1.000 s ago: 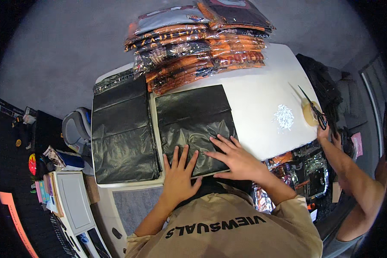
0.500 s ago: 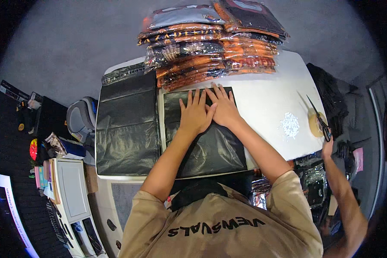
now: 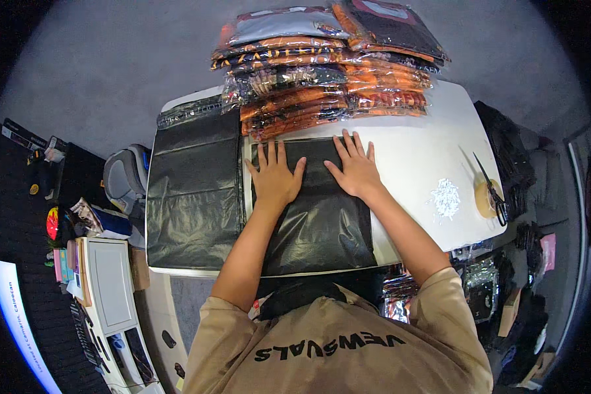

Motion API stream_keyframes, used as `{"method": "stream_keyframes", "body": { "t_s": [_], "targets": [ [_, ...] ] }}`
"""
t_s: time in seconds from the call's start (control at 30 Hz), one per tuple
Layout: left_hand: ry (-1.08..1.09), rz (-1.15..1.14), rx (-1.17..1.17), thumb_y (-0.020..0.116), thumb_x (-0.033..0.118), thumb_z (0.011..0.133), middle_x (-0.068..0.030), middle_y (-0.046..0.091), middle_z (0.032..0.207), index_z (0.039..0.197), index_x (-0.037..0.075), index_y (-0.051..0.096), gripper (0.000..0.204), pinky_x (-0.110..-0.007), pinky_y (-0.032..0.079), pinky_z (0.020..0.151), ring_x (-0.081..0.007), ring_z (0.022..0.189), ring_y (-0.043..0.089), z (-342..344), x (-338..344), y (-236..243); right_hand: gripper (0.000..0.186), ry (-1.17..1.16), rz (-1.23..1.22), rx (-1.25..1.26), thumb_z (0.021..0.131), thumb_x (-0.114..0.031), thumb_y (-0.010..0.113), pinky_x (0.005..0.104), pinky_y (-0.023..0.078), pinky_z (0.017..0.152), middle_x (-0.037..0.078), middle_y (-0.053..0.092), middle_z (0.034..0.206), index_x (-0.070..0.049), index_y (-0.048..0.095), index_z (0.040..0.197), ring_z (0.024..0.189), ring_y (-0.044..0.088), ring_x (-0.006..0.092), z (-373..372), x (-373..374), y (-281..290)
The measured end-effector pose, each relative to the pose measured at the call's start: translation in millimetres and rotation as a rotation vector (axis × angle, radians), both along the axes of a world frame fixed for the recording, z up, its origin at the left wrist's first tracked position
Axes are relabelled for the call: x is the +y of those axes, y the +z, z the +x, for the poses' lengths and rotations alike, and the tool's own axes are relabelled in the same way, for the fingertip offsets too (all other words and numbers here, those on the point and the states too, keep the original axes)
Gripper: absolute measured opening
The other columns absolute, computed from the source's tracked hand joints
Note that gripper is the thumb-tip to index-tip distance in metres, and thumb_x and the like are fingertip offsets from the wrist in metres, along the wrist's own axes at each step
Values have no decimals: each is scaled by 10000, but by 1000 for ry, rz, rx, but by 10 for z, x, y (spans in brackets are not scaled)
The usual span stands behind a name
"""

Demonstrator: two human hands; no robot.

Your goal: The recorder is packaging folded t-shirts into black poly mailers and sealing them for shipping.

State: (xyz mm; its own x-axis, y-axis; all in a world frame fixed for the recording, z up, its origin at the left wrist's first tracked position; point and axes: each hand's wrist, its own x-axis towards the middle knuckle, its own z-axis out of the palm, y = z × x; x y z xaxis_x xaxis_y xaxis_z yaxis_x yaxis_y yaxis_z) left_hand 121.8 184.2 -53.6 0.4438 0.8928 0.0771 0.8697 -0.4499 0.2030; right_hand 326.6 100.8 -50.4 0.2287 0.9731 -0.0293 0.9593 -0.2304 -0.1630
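A black plastic mailer bag (image 3: 318, 230) lies flat on the white table (image 3: 407, 157) in front of me. My left hand (image 3: 275, 178) rests palm down on its upper left part, fingers spread. Over its upper right edge lies my right hand (image 3: 357, 168), also flat with the fingers apart. A gap of black plastic shows between the two hands, and neither holds anything. Directly left of this bag is a pile of larger black mailer bags (image 3: 194, 190). Beyond my fingertips rise stacks of folded garments in clear plastic (image 3: 295, 82), mostly orange and black.
At the table's right edge lie black scissors (image 3: 496, 197) by a roll of tape (image 3: 484, 199). Small white scraps (image 3: 445, 199) form a heap nearby. A white cabinet (image 3: 109, 285) and a grey seat (image 3: 123, 180) stand left; packaged goods (image 3: 479, 282) lie below right.
My hands, overlapping before, have slid apart, the left one leftward and the right one rightward. Another person's hand and arm at the right, near the scissors, have gone from view.
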Motion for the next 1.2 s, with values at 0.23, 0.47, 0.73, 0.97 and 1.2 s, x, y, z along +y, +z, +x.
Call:
{"method": "stream_keyframes", "body": {
  "t_s": [0.23, 0.47, 0.73, 0.97, 1.2],
  "targets": [
    [-162, -34, -90, 356, 672, 1106, -179, 320, 1775, 1698, 36, 351, 869, -709, 93, 1305, -394, 1667, 212, 435, -115, 15, 754, 104, 89, 27, 1083, -457, 500, 674, 89, 1325, 170, 178, 1825, -155, 294, 1742, 1691, 120, 391, -247, 157, -87],
    [-75, -21, -70, 357, 675, 1108, -155, 314, 1782, 1707, 56, 337, 862, -745, 77, 1289, -367, 1670, 217, 180, -39, -13, 808, 56, 29, -12, 1093, -562, 465, 597, 66, 1356, 111, 183, 1832, -164, 231, 1756, 1699, 115, 315, -90, 90, -65],
    [52, -22, -44, 367, 696, 1091, -157, 329, 1774, 1694, 23, 345, 904, -737, 103, 1290, -360, 1661, 243, -88, 43, 8, 846, 2, 20, 3, 1102, -655, 400, 626, 82, 1347, 111, 209, 1824, -118, 263, 1740, 1695, 130, 316, 145, 9, -45],
    [-122, 43, -144, 392, 684, 1090, -231, 445, 1697, 1640, -51, 419, 918, -678, 136, 1312, -415, 1636, 292, 323, -43, 66, 789, 152, 9, -32, 1076, -447, 490, 674, 82, 1326, 173, 218, 1814, -77, 268, 1736, 1691, 125, 383, -200, 235, -6],
    [-132, 0, -144, 407, 684, 1083, -195, 345, 1760, 1669, -21, 374, 917, -753, 67, 1283, -399, 1655, 248, 259, -72, -12, 791, 133, 82, 43, 1081, -469, 484, 602, 88, 1350, 135, 216, 1822, -75, 273, 1734, 1693, 147, 331, -190, 180, -140]
  ]
}}
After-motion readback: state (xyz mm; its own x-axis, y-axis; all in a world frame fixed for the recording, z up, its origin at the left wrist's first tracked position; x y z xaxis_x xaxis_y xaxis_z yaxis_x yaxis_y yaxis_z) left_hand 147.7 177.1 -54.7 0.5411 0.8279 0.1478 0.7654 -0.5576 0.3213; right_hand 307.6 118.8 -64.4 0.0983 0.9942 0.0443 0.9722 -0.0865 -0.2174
